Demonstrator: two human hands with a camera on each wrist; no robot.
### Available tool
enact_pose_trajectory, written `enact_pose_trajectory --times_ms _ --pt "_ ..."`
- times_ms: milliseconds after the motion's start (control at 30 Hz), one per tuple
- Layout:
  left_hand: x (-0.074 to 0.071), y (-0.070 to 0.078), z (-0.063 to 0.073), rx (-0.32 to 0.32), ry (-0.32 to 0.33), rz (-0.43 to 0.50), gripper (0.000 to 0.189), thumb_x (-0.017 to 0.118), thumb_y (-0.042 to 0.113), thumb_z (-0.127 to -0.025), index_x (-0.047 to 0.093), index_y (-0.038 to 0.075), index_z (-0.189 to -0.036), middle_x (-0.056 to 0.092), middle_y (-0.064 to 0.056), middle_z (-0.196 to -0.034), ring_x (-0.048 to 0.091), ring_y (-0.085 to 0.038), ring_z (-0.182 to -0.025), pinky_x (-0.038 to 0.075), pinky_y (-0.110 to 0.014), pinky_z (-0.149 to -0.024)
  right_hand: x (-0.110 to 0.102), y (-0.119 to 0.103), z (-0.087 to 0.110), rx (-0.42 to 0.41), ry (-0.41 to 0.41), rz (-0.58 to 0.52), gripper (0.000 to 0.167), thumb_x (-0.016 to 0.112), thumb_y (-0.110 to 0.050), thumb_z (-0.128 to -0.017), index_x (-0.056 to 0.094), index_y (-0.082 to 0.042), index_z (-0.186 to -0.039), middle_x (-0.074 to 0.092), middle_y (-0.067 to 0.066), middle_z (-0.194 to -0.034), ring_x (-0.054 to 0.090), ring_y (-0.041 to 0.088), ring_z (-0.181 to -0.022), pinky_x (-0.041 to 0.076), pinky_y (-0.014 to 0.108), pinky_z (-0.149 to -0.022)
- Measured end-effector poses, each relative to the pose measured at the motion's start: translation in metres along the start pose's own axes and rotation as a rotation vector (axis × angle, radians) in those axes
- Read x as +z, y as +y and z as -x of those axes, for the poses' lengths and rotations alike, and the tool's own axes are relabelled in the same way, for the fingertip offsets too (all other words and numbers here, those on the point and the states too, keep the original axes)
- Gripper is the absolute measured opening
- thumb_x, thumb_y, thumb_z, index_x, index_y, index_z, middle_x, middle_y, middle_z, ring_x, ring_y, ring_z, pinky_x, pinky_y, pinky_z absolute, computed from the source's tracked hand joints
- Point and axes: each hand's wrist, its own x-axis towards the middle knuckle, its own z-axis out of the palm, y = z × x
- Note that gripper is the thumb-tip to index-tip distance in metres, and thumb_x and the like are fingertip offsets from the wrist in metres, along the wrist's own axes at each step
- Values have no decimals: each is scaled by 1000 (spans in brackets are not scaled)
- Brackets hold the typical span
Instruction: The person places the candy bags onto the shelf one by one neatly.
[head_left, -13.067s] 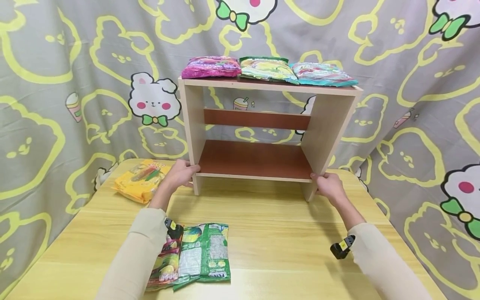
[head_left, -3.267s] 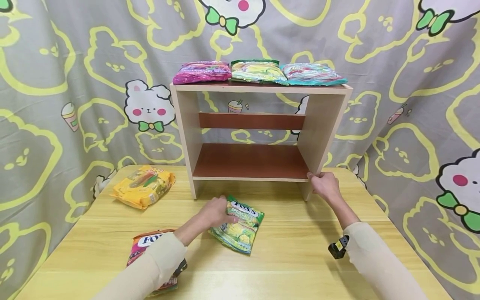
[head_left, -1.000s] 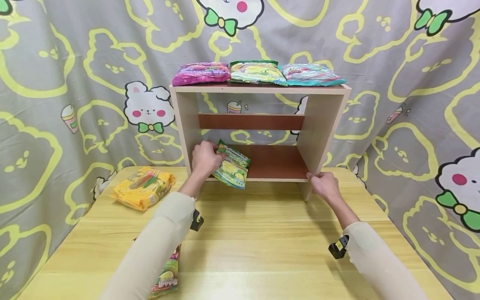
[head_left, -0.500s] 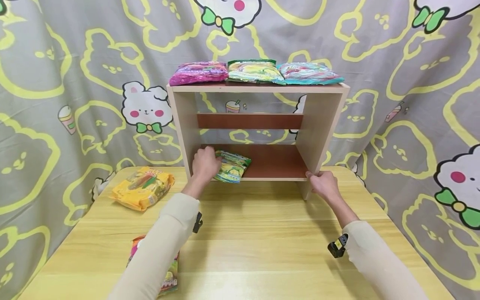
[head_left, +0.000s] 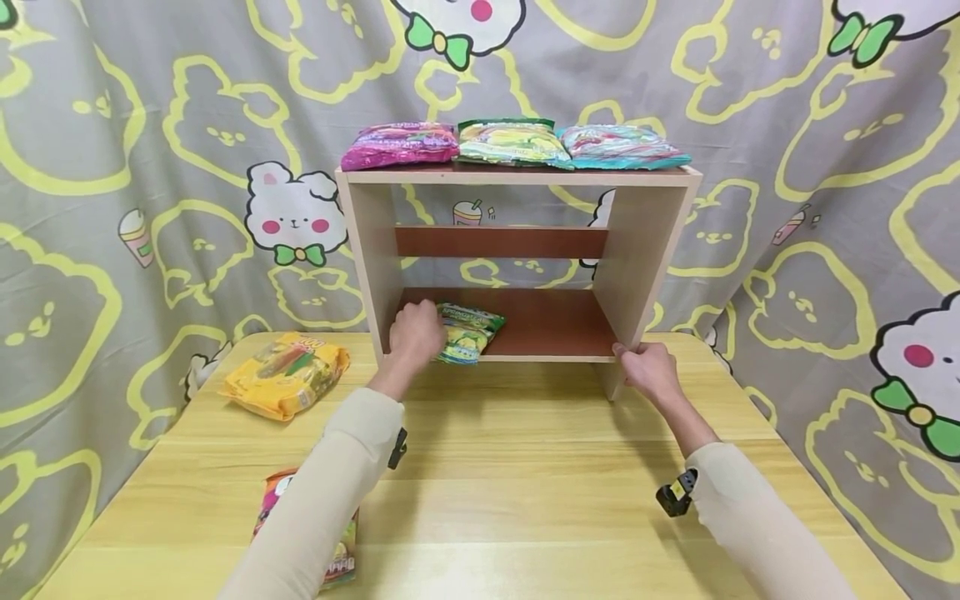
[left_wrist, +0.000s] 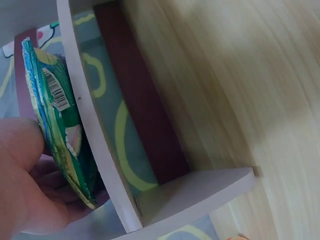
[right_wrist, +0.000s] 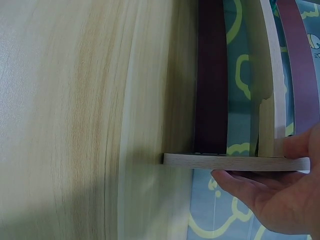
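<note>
A two-tier wooden shelf stands on the table with its lower board bare on the right side. My left hand is over the left part of that board, gripping a green-and-yellow candy bag. In the left wrist view, thumb and curled fingers hold the bag by its edge, and its barcode side faces the board's front edge. My right hand grips the shelf's right side panel at lower-board height. The right wrist view has the thumb inside the panel and the fingers outside.
Atop the shelf lie a magenta candy bag, a yellow-green one and a teal one. A yellow candy bag is on the table at left. My left sleeve partly covers a red-purple bag. A patterned curtain hangs behind.
My left hand has let go of the shelf's left side, taken the green-and-yellow candy bag from the table and lowered it onto the lower board. The right hand keeps its hold.
</note>
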Motion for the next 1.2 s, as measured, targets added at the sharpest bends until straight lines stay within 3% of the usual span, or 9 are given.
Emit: enact_pose_trajectory --times_ms 233,367,433,533,667,733,833,933,1200 --pt "-6 11 3 44 16 -31 21 51 6 -93 53 8 -72 61 -14 -77 53 -25 -66 45 -38 -49 0 0 1 14 -1 -1 51 51 -42 -101 72 3 -87 75 16 -89 75 36 -85 47 29 -62" --pt "-12 21 11 111 -17 -44 16 49 5 -92 65 2 -93 64 -16 -84 59 -28 -71 48 -38 -52 0 0 0 11 3 1 51 51 -42 -101 71 2 -84 75 18 -91 75 35 -84 47 29 -62" --pt "-14 24 17 166 -72 -50 30 49 3 -92 65 1 -117 68 -18 -96 63 -30 -83 53 -39 -63 1 0 0 6 5 1 51 51 -42 -101 72 2 -85 75 18 -93 75 35 -83 47 29 -62" --pt "-17 26 24 262 -202 -53 50 46 4 -95 51 3 -145 70 -19 -108 63 -30 -85 54 -40 -79 1 0 0 9 9 4 51 52 -42 -101 73 2 -89 75 19 -96 75 34 -82 47 29 -62" --pt "-19 24 30 336 -361 -60 52 42 12 -103 39 4 -154 64 -22 -132 63 -32 -98 50 -43 -98 0 1 1 12 9 2 49 51 -42 -101 75 0 -90 75 22 -96 74 36 -84 47 30 -62" --pt "-21 23 32 335 -415 -78 52 41 16 -106 36 7 -156 46 -21 -154 55 -36 -129 41 -49 -114 0 1 1 12 5 4 49 50 -42 -101 74 -1 -88 74 23 -96 74 38 -86 46 30 -62" --pt "-23 22 33 316 -493 -101 54 37 20 -108 28 11 -160 23 -20 -166 19 -38 -155 17 -61 -125 0 2 1 13 3 12 50 50 -43 -101 73 -2 -84 75 23 -95 73 39 -86 46 30 -61" --pt "-24 23 35 287 -545 -107 56 36 22 -109 21 15 -163 12 -18 -170 6 -38 -157 9 -66 -124 -1 2 2 15 1 13 51 50 -43 -101 70 0 -82 74 22 -90 73 37 -84 45 30 -60" --pt "-23 26 37 253 -563 -150 59 34 26 -110 14 17 -164 6 -14 -171 3 -34 -158 9 -62 -126 -1 -1 2 2 -1 15 51 50 -42 -102 73 2 -87 74 16 -80 73 31 -76 45 30 -59"
